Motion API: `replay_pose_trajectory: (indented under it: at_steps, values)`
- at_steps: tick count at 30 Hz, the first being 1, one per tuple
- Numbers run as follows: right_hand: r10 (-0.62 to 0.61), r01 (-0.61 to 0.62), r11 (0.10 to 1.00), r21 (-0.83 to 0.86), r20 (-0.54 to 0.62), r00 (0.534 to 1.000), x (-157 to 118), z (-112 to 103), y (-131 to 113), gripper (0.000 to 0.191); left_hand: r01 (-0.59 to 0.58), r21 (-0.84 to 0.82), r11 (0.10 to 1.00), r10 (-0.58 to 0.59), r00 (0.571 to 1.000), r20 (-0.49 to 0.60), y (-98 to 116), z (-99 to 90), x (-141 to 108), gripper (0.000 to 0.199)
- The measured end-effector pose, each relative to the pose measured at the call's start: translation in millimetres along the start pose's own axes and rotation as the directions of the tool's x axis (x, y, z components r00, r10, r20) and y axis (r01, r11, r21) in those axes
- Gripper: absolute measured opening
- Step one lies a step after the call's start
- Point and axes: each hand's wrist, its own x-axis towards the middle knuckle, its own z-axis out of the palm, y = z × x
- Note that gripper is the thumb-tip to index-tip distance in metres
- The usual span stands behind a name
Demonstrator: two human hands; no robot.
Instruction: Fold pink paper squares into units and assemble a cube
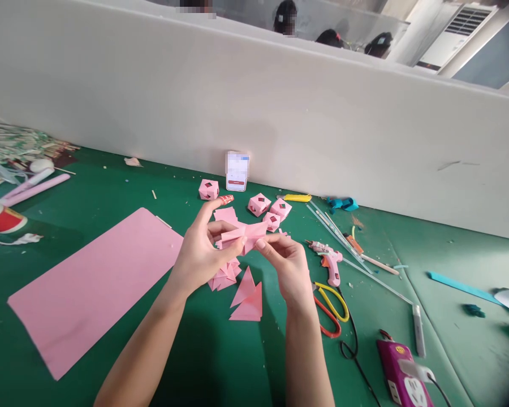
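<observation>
A folded pink paper piece [254, 232] is held up between both hands above the green table. My left hand [207, 246] pinches its left part between thumb and fingers, the index finger raised with a patterned wrap on its tip. The thumb and fingers of my right hand [280, 257] grip its right lower edge. Below lie pink triangles [248, 299] and a pile of folded pink pieces [225, 275]. Several pink paper cubes with openings, one of them a cube [258, 204], sit behind the hands.
A large pink sheet [97, 288] lies left. On the right are a pink glue gun [331, 263], scissors [333, 305], a yellow cutter [297, 198], clear sticks and a purple power strip [402, 373]. A phone [237, 171] leans on the white partition [254, 102]. A red cup [2, 217] stands left.
</observation>
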Motion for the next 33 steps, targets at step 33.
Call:
replay_pose_trajectory:
  at_steps: [33]
  values:
    - [0.056, -0.025, 0.979, -0.203, 0.148, 0.987, 2.1, 2.0, 5.7, 0.034, 0.062, -0.019, 0.998, -0.062, 0.998, 0.006, -10.9, -0.6, 5.7, 0.07]
